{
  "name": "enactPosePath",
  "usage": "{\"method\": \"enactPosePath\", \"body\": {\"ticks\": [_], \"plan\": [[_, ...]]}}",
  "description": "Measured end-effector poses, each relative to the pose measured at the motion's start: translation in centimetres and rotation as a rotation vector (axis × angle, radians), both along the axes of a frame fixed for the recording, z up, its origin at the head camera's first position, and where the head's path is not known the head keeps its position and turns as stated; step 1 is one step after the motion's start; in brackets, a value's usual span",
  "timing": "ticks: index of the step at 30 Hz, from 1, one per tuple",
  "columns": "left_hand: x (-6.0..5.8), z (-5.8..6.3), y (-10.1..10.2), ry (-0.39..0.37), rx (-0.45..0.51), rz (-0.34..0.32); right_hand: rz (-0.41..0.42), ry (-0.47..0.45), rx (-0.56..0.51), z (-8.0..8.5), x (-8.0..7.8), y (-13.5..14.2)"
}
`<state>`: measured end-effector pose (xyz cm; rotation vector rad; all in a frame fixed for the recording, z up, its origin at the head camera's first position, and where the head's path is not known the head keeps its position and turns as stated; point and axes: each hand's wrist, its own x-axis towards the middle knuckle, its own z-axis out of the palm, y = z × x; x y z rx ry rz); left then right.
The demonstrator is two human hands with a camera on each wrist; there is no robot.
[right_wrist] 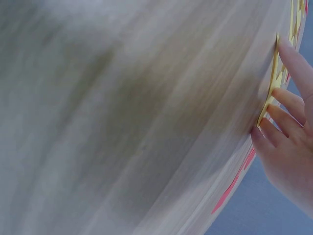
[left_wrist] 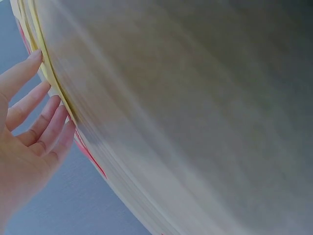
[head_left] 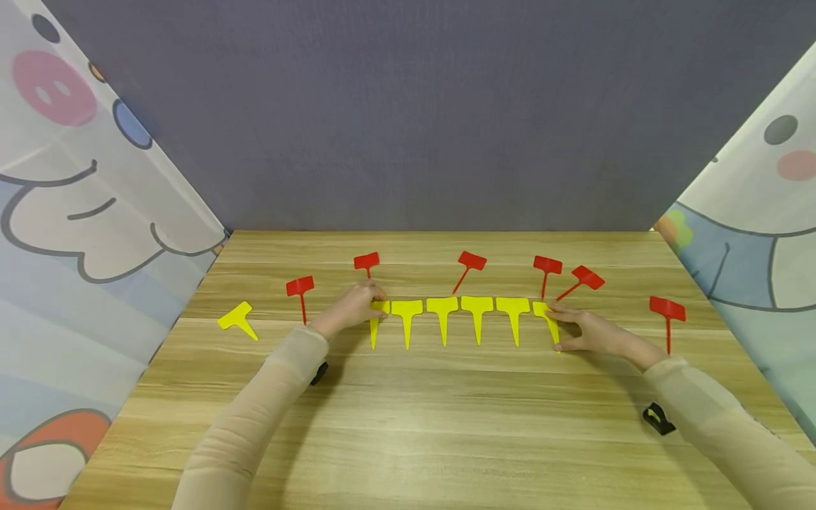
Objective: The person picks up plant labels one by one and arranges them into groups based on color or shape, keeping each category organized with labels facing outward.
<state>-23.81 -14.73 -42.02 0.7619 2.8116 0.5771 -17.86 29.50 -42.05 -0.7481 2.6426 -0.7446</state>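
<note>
Several yellow T-shaped plant labels stand side by side in a row on the wooden table, heads up and points toward me. My left hand touches the head of the row's left-end yellow plant label and covers part of it. In the left wrist view, the fingers are extended along its edge. At the other end, my right hand rests its fingertips on the right-end yellow plant label, which leans slightly. The right wrist view shows those fingers nearly straight against the label.
Beyond the row lie red plant labels, among them one at the back middle and one at far right. A separate yellow plant label lies tilted at the left. A grey panel borders the table's back edge.
</note>
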Motion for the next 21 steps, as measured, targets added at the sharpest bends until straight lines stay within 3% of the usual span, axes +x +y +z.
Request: {"method": "enactPosePath", "body": {"ticks": [15, 21], "plan": [[0.5, 0.5, -1.5, -0.001, 0.042, -0.016, 0.022, 0.046, 0.012, -0.2, -0.1, 0.1], [0.9, 1.1, -2.6, -0.02, 0.055, 0.022, 0.033, 0.057, 0.015, -0.4, -0.1, 0.1]]}}
